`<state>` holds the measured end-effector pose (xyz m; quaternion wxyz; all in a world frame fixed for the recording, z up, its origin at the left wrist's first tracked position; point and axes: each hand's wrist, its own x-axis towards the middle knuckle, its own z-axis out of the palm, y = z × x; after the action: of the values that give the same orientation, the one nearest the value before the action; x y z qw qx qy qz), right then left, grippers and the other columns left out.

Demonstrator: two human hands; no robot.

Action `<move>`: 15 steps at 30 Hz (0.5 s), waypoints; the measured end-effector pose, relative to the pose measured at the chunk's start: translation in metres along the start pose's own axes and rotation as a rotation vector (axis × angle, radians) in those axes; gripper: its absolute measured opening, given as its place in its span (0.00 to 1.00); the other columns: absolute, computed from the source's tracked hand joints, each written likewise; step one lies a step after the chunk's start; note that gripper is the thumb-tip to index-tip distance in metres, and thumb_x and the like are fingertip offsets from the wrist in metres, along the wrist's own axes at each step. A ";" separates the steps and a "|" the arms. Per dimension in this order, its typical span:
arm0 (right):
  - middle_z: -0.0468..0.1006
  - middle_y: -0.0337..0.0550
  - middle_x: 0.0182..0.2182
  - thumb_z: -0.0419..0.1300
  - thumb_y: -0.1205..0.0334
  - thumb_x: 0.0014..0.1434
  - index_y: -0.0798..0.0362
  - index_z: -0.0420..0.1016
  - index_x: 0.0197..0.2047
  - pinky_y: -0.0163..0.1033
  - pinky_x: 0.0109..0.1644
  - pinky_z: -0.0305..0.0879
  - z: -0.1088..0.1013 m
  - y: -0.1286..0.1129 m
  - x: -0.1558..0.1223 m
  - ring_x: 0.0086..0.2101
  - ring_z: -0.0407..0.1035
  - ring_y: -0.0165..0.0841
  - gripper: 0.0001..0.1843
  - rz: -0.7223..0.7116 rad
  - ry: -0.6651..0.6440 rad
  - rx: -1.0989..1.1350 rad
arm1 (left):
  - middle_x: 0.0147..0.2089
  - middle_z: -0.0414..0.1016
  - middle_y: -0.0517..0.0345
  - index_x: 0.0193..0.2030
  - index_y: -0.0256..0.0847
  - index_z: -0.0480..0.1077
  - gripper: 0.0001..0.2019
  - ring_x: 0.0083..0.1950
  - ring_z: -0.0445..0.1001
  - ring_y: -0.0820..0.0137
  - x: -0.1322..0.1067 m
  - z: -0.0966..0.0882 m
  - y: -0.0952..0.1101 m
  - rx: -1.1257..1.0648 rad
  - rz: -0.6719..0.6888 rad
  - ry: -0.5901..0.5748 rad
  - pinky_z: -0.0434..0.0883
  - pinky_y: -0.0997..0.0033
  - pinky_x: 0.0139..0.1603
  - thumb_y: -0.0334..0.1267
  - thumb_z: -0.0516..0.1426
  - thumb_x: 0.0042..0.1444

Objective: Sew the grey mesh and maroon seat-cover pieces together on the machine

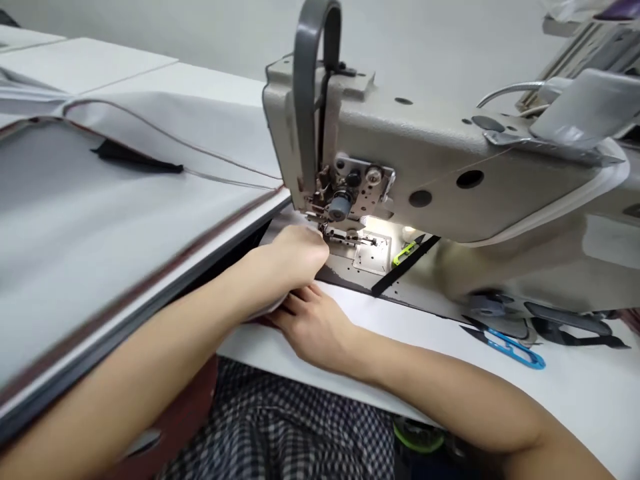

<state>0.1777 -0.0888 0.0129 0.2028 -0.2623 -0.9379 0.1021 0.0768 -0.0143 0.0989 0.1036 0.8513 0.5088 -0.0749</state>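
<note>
Bare forearms (450, 390) enter from both lower corners. Mid-frame, the left-hand grip (303, 252) is curled beside the grey metal sewing machine (380, 127), the right-hand grip (316, 323) just below; I cannot tell what either pinches. Pale-grey, brown-edged sheet material (120, 220) covers the left. Keeping it flat and supported seems wise. No writing is legible.

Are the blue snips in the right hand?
No, the blue snips lie on the white table, apart from the right hand.
</note>
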 end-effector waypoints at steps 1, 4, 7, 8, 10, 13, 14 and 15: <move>0.78 0.49 0.44 0.53 0.67 0.68 0.56 0.78 0.49 0.48 0.66 0.59 0.001 -0.005 -0.003 0.50 0.66 0.39 0.13 -0.017 -0.022 -0.022 | 0.32 0.75 0.51 0.34 0.33 0.74 0.10 0.34 0.74 0.64 -0.013 0.004 0.001 0.024 -0.021 0.006 0.68 0.69 0.36 0.24 0.54 0.47; 0.79 0.53 0.42 0.54 0.67 0.66 0.61 0.78 0.44 0.50 0.68 0.56 0.005 -0.019 -0.012 0.51 0.68 0.41 0.12 -0.063 -0.043 -0.102 | 0.45 0.74 0.50 0.54 0.38 0.71 0.21 0.44 0.73 0.62 -0.057 0.022 0.000 0.027 -0.067 0.079 0.70 0.65 0.42 0.24 0.50 0.55; 0.78 0.60 0.48 0.55 0.68 0.66 0.66 0.76 0.49 0.51 0.69 0.55 0.009 -0.028 -0.016 0.54 0.68 0.43 0.14 -0.072 0.002 -0.158 | 0.48 0.73 0.50 0.62 0.37 0.67 0.23 0.50 0.71 0.61 -0.086 0.038 -0.007 -0.076 -0.060 0.113 0.71 0.62 0.50 0.26 0.46 0.61; 0.77 0.61 0.48 0.55 0.68 0.65 0.67 0.76 0.50 0.51 0.69 0.55 0.010 -0.029 -0.016 0.54 0.68 0.43 0.14 -0.075 0.013 -0.172 | 0.47 0.72 0.49 0.61 0.36 0.67 0.23 0.50 0.71 0.61 -0.089 0.041 -0.011 -0.100 -0.036 0.103 0.70 0.61 0.51 0.27 0.45 0.61; 0.77 0.61 0.49 0.54 0.68 0.65 0.67 0.75 0.50 0.52 0.69 0.55 0.010 -0.030 -0.015 0.53 0.69 0.44 0.15 -0.074 0.033 -0.192 | 0.45 0.72 0.50 0.59 0.36 0.69 0.23 0.48 0.71 0.62 -0.086 0.044 -0.019 -0.158 0.021 0.074 0.70 0.61 0.51 0.26 0.45 0.60; 0.78 0.57 0.49 0.53 0.67 0.66 0.66 0.75 0.51 0.50 0.68 0.56 0.007 -0.026 -0.012 0.52 0.69 0.44 0.16 -0.060 0.065 -0.201 | 0.41 0.72 0.53 0.55 0.37 0.71 0.22 0.42 0.71 0.67 -0.073 0.043 -0.030 -0.307 0.089 0.049 0.69 0.65 0.46 0.26 0.45 0.59; 0.78 0.56 0.49 0.53 0.67 0.66 0.66 0.75 0.52 0.49 0.68 0.56 0.005 -0.024 -0.011 0.52 0.69 0.44 0.16 -0.054 0.073 -0.198 | 0.41 0.72 0.54 0.54 0.38 0.71 0.21 0.40 0.71 0.68 -0.068 0.043 -0.034 -0.354 0.099 0.040 0.69 0.66 0.44 0.26 0.45 0.58; 0.78 0.55 0.49 0.52 0.67 0.66 0.65 0.75 0.52 0.49 0.68 0.57 0.004 -0.021 -0.009 0.52 0.69 0.43 0.16 -0.047 0.078 -0.193 | 0.39 0.71 0.55 0.52 0.38 0.72 0.21 0.39 0.71 0.68 -0.064 0.042 -0.037 -0.388 0.107 0.030 0.69 0.67 0.43 0.27 0.45 0.57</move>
<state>0.1737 -0.1123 0.0127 0.2153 -0.2621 -0.9407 -0.0038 0.0136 -0.0623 0.0694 0.2619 0.8423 0.4691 0.0431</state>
